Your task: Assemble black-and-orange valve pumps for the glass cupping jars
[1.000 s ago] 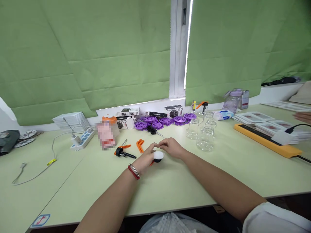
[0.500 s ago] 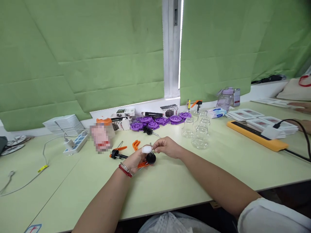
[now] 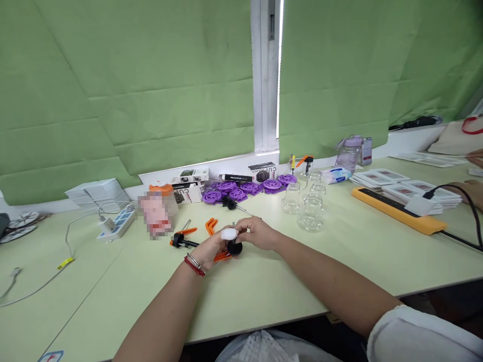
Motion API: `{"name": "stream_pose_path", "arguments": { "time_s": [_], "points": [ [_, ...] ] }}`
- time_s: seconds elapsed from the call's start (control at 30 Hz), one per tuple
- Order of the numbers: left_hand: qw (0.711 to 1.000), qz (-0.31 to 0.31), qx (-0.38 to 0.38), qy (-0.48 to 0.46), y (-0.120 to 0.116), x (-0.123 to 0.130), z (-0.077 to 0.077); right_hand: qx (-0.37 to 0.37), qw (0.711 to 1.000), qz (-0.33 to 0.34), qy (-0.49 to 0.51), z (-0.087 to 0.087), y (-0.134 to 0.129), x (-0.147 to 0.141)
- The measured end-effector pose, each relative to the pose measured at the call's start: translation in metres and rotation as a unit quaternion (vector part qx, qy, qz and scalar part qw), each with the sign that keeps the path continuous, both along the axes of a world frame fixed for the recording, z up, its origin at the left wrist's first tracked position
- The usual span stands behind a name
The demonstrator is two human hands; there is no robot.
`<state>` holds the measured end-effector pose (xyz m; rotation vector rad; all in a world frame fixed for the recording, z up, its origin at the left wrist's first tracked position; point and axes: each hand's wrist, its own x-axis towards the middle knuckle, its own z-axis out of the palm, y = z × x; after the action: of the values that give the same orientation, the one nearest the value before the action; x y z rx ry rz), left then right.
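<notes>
My left hand [image 3: 212, 247], its thumb wrapped in something white, is closed round a black round part [image 3: 234, 247] near the middle of the table. Against the top of that part, the fingers of my right hand [image 3: 257, 233] are pinched together; anything between them is too small to make out. An orange piece [image 3: 222, 256] shows just under my left hand. To the left lies a black part with an orange lever [image 3: 180, 239], and behind it an orange angled piece [image 3: 211, 225]. A black part with a metal rod [image 3: 229, 203] rests beyond my hands.
Purple wheel-shaped parts [image 3: 238, 194] and boxes [image 3: 187, 193] line the back. Glass jars [image 3: 310, 213] stand right of centre. An orange power strip [image 3: 396, 211], white card stacks [image 3: 415, 193] and another person's hand [image 3: 466, 193] are at the right.
My right hand has moved slightly down and left, closer over the black part. My left hand has hardly moved. At the far right, the other person's hands have shifted.
</notes>
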<state>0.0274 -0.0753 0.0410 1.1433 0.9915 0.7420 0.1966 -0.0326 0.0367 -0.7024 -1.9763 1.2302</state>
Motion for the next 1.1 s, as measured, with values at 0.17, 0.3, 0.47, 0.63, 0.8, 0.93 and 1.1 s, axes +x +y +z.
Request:
{"name": "stream_pose_path", "arguments": {
  "time_s": [0.17, 0.3, 0.47, 0.63, 0.8, 0.93, 1.1],
  "points": [
    [1.0, -0.004, -0.001, 0.01, 0.001, -0.002, -0.002, -0.006, 1.0, 0.012, -0.003, -0.001, 0.002, 0.002],
    [1.0, 0.007, 0.006, -0.007, -0.001, 0.0, 0.0, -0.013, 1.0, 0.024, 0.007, -0.001, 0.002, 0.002],
    [1.0, 0.007, 0.011, -0.012, -0.001, 0.001, 0.0, -0.013, 0.999, 0.028, 0.015, -0.003, 0.004, 0.0],
    [1.0, -0.001, 0.011, -0.005, 0.0, -0.001, -0.003, -0.024, 0.999, 0.036, 0.029, -0.006, 0.005, -0.001],
    [1.0, 0.005, 0.016, -0.017, 0.0, 0.0, -0.002, -0.047, 0.996, 0.055, 0.051, -0.007, 0.004, 0.0],
    [1.0, 0.007, 0.013, -0.019, -0.001, 0.002, 0.0, -0.063, 0.995, 0.055, 0.058, -0.009, 0.004, 0.0],
    [1.0, 0.006, 0.008, -0.01, -0.002, 0.003, 0.0, -0.073, 0.994, 0.052, 0.069, -0.012, 0.006, -0.003]
  ]
}}
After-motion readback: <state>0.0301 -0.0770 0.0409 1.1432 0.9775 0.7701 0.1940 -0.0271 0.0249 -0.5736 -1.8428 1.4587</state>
